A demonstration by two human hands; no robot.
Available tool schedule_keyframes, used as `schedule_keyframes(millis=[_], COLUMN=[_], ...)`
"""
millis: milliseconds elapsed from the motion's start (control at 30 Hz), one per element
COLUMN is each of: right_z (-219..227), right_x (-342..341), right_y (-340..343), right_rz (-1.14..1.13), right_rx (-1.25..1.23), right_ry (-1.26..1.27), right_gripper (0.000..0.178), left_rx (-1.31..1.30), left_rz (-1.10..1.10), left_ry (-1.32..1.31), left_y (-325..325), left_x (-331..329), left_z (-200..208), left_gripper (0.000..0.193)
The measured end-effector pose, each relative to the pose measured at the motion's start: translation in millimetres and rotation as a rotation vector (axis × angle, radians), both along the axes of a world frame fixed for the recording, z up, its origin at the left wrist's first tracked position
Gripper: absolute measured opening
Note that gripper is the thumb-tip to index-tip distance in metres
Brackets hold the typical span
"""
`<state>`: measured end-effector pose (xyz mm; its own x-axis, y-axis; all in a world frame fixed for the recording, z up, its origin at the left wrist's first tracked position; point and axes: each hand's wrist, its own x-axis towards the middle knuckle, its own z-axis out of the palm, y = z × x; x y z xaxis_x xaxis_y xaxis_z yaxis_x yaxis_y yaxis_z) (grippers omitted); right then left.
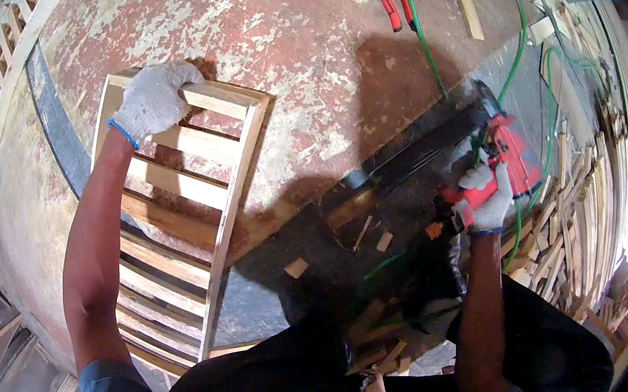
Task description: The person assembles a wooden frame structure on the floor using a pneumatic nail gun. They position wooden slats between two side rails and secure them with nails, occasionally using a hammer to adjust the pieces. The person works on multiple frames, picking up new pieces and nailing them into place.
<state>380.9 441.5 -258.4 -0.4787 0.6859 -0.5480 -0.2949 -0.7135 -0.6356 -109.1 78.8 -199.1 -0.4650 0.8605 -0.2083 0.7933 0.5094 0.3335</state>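
With slats [182,181] already spanning its rails [227,220], the wooden frame [175,222] is lying on the worn surface [294,54], the left hand's [154,100] fingers gripping its far end [218,99], the right hand's [489,201] fingers gripping a red power tool [513,156] apart from it, any unfastened joints being unclear.
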Motion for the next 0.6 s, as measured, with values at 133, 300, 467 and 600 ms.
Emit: schedule_keyframes(millis=[133, 300, 467, 600], right_z=[22, 104, 141, 80], right_x=[-15, -68, -178, -213], right_y=[-4, -11, -81, -93], right_rz=[-0.011, 0.855, 0.709, 1.124], right_rx=[-0.008, 0.612, 1.362, 1.605], right_ry=[-0.255, -1.175, -0.650, -0.695], right_gripper=[0.035, 0.029, 0.029, 0.030], left_rx=[-0.050, -0.031, 0.016, 0.027], left_rz=[-0.032, -0.081, -0.038, -0.056], left_ry=[0.068, 0.232, 0.198, 0.210], left_y=[2, -4, 5, 4], left_x=[4, 18, 37, 32], left_z=[3, 3, 3, 2], left_gripper=[0.032, 0.041, 0.044, 0.036])
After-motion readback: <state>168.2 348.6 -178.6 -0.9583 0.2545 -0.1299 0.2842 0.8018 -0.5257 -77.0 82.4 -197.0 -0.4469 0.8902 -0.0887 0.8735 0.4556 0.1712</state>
